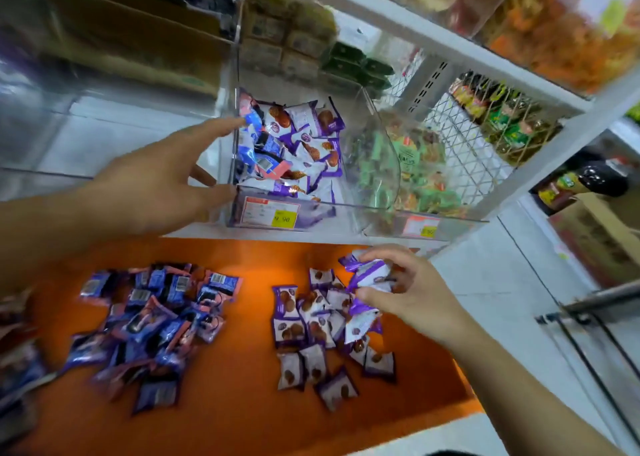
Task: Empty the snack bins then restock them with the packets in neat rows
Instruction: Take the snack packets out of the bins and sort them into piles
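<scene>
A: Start at the left. What lies on the orange surface (242, 386)?

B: A loose heap of blue packets (152, 320), blurred, most lying back side up with barcodes showing.

A: And the left hand (156, 189)?

B: Raised above them at the clear bin (287, 164), fingers straight and spread. The forefinger tip touches the bin's left wall near the top and the thumb (221, 192) lies against its front left corner. It holds nothing.

A: What is in that bin?

B: Blue packets along its left side and purple-and-white packets (311, 133) to the right, jumbled. A price label (270, 213) sits on the front.

A: Further right?

B: A second heap of purple-and-white packets (318, 324) on the orange surface. Over its upper edge the right hand (405, 293) has fingers and thumb curled round a small bunch of those packets (370, 275). Beyond the clear bin stands a neighbouring bin with green packets (408, 171)
</scene>
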Demonstrator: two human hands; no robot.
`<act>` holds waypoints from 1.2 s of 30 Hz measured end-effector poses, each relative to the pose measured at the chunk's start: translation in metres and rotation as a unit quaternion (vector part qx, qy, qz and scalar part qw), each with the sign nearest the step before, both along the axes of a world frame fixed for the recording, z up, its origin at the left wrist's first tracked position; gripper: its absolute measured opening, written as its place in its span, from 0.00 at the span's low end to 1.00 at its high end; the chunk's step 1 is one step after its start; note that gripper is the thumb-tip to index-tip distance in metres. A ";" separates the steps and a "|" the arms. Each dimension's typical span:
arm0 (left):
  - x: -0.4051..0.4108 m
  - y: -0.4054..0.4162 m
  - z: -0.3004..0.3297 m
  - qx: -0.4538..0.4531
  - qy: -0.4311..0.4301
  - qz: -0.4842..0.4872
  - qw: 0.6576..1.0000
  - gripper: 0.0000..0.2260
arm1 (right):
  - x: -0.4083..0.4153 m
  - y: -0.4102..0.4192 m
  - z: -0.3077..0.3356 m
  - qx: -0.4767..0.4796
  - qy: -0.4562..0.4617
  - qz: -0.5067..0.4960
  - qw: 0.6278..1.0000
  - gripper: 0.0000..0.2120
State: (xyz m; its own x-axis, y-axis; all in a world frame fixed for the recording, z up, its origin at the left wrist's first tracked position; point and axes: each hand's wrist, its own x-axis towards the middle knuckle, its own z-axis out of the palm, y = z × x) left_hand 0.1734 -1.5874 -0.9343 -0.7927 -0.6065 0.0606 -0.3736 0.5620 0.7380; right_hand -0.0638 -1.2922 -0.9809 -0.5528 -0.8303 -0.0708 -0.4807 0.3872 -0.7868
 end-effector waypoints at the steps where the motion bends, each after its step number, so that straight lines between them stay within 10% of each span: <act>1: -0.001 -0.001 -0.001 -0.006 -0.002 -0.001 1.000 0.38 | -0.010 0.003 -0.018 0.029 0.021 0.005 0.999 0.22; 8: -0.004 -0.001 -0.001 -0.018 -0.011 -0.004 1.000 0.39 | -0.038 -0.002 -0.053 0.190 0.086 0.023 0.978 0.37; 21: 0.003 -0.002 0.005 -0.009 -0.002 -0.008 1.000 0.39 | 0.020 -0.129 0.105 -0.007 0.099 0.060 0.993 0.09; 31: 0.004 0.001 0.009 -0.020 -0.017 -0.005 1.000 0.39 | 0.005 -0.241 0.044 0.186 0.146 0.010 0.972 0.53; 36: 0.004 0.000 0.008 -0.032 -0.015 -0.009 0.999 0.39 | -0.010 -0.249 0.027 0.235 0.139 -0.013 0.962 0.58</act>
